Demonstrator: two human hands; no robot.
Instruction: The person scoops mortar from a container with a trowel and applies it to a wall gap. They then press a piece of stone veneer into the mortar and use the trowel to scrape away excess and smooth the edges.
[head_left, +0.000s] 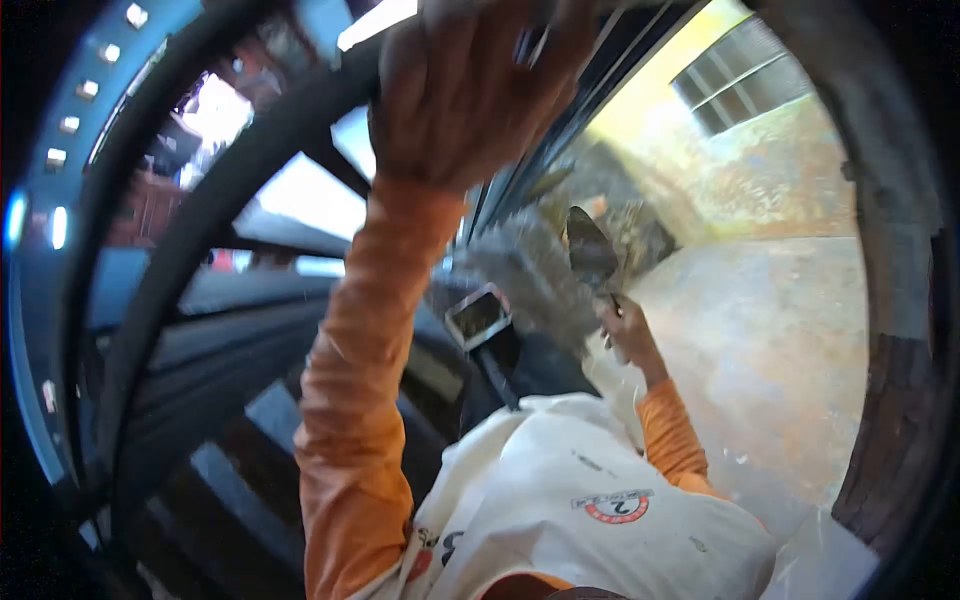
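**Trowel at grey mortar patch, one hand braced overhead: early to mid stage**

Far left: curved blue band (40, 150) with a row of small bright lights, smooth and glossy. Beside it, dark struts (200, 210) fan outward, matte black and tubular; bright sky shows between them.

Left hand (470, 90): raised on an orange long sleeve (360, 340) of ribbed knit fabric. The fingers are bent closed over the top end of a dark rail (600, 90). The picture edge cuts the contact off, so the hold is read as a brace and the exact grip surface is not resolved.

Centre: a phone (478, 315), a flat rectangle with a pale screen, sits tilted on a dark mount just above the white vest (580, 500). The vest is a coarse cloth carrying a red round badge.

Just right of the phone: a grey mortar patch (535, 275), rough and streaky, spread along the foot of the rail.

Trowel (592, 248): dark pointed metal blade, upright, its tip above the patch and its edge touching or just beside the mortar. Right hand (625, 335): fingers wrapped closed around the trowel handle.

Right: yellow wall (660, 90), a barred window (745, 75), and mottled weathered plaster (780, 180) over a dusty orange-brown floor (770, 350).

Judgement: some mortar is laid but looks uneven and unsmoothed. The surfaces around it are bare, so more appears left than done.
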